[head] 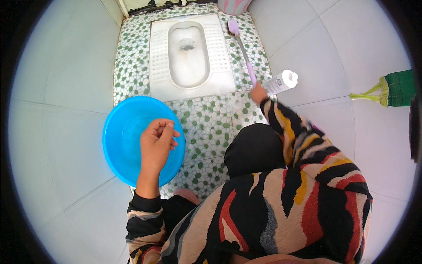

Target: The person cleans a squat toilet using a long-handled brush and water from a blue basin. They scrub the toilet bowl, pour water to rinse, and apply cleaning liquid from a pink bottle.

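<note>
My right hand (259,94) grips the end of a long-handled scrub brush (250,70) with a lilac handle and a metal shaft. The lilac brush head (233,27), dark bristles at its side, is over the pebble-patterned floor, right of a white squat toilet (194,91). A white plastic bottle (278,82) bearing writing stands beside my right hand, close to the wall. Above a round blue plastic basin (122,165), my left hand (155,140) is raised with its fingers curled in. I see nothing held in it.
Pale tiled walls (75,72) flank the narrow floor (211,132) on both sides. On the right, a green broom (399,88) is near the wall. A pink-and-grey bucket (234,6) stands at the back right. My black-clad knee (255,148) juts forward below my right arm.
</note>
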The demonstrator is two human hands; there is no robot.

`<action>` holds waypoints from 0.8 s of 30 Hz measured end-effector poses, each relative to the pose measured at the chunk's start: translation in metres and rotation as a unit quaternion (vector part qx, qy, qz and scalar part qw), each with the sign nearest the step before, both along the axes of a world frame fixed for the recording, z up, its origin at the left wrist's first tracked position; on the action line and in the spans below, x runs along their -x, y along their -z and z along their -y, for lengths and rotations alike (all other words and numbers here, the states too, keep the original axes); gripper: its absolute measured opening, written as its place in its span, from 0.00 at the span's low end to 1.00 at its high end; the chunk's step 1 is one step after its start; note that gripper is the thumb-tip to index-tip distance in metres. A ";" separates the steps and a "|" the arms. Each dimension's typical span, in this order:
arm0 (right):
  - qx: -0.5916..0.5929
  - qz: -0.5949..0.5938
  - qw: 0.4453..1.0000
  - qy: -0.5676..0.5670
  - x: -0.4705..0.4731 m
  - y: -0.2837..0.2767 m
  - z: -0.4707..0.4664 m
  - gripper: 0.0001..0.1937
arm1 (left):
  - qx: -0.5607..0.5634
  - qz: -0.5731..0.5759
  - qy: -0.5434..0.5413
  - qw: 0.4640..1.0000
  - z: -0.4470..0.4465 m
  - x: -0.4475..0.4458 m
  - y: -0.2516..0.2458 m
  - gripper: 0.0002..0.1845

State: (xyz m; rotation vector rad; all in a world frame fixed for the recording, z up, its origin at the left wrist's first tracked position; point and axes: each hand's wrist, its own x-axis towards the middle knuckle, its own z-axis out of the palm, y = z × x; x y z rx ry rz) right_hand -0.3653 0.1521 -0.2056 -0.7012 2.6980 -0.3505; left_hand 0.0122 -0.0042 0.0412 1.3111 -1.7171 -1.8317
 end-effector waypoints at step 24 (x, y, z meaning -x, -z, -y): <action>0.054 0.052 0.989 0.128 -0.012 0.016 -0.014 0.19 | 0.009 -0.005 0.005 1.000 -0.009 -0.004 -0.010 0.08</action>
